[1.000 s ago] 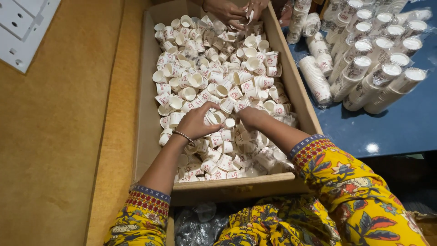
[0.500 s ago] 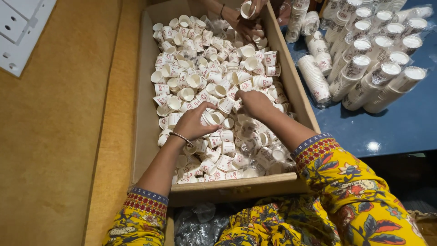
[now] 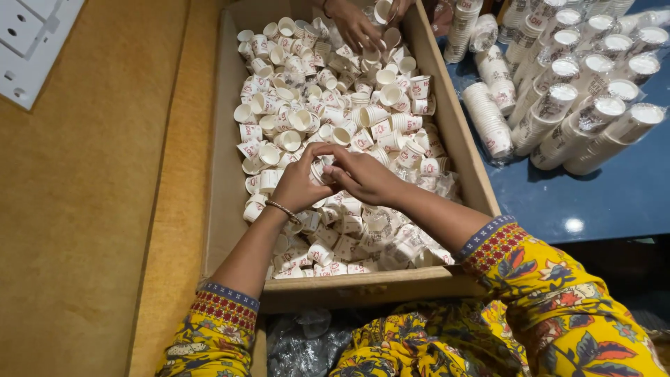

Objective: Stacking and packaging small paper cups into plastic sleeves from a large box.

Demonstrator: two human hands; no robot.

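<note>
A small white paper cup (image 3: 319,170) is pinched between the left hand (image 3: 299,185) and right hand (image 3: 363,176). Both hands are curled around it. More little cups (image 3: 328,105) are piled beyond them in the box (image 3: 225,174).

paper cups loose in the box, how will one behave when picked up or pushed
Each small paper cup is probably very light and easily crushed, being thin. Many lie on their sides in the cardboard box, so a pushed one would likely roll in a curve.

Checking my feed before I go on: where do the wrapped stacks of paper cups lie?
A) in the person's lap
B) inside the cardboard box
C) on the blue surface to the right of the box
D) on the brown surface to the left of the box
C: the wrapped stacks of cups lie on the blue surface to the right of the cardboard box, which holds only loose cups.
</note>
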